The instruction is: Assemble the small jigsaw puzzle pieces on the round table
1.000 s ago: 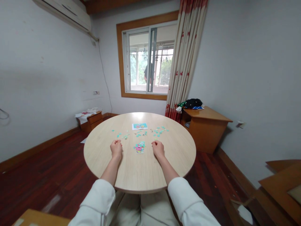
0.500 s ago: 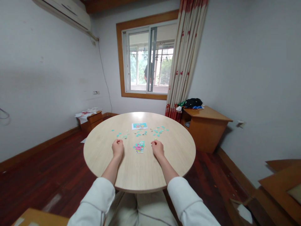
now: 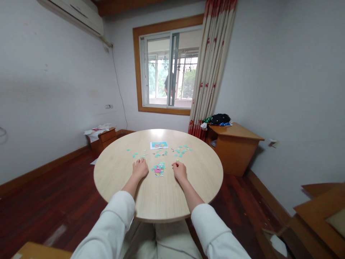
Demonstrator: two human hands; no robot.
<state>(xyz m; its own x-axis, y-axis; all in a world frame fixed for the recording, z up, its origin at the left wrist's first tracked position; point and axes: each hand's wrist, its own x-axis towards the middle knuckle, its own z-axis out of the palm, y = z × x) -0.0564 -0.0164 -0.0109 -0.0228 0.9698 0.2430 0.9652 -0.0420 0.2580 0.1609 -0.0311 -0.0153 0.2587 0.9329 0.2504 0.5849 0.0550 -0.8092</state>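
Note:
A partly joined jigsaw puzzle [image 3: 158,170], pink and turquoise with a ragged outline, lies on the round table between my hands. My left hand [image 3: 140,169] is to its left, palm down with fingers stretched out and somewhat apart, close to a few small loose pieces [image 3: 135,155]. On the other side, my right hand [image 3: 179,171] is closed with thumb and fingertips together; whatever it may hold is too small to make out. Beyond the puzzle lies a printed picture sheet [image 3: 159,145] in similar colours. More loose turquoise pieces [image 3: 182,151] are scattered right of the sheet.
The pale round table [image 3: 118,176] reaches up to my lap. Behind it on the right stands a wooden desk [image 3: 239,147] with dark cloth heaped on top. A small cabinet [image 3: 107,136] is at the back left. Someone stands beyond the window [image 3: 167,72].
My left hand has moved right and slightly forward, unfolding from a closed shape to outstretched fingers. The right hand stays closed near the same spot.

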